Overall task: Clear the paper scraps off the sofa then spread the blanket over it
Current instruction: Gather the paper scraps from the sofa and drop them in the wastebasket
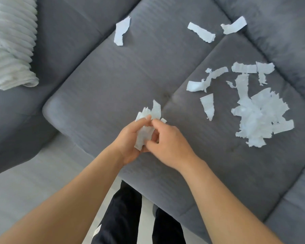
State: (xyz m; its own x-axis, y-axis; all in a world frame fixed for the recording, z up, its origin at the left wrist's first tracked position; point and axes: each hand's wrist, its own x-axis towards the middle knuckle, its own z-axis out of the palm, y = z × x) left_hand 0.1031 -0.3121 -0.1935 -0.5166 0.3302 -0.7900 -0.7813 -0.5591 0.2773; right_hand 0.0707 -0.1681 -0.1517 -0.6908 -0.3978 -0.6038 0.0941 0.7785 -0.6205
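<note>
A bunch of white paper scraps (149,120) is held between both hands above the front of the grey sofa seat (102,81). My left hand (130,140) grips the bunch from the left, and my right hand (167,140) pinches it from the right. A pile of torn scraps (261,117) lies on the right seat cushion, with loose strips around it. Single scraps lie further back at the middle (121,30) and to the right (201,32). The pale ribbed blanket (11,43) lies bunched on the sofa's left arm.
The grey sofa back (280,32) runs along the upper right. Light floor (25,187) shows at the lower left, in front of the sofa. My legs in dark trousers (123,217) stand against the seat's front edge.
</note>
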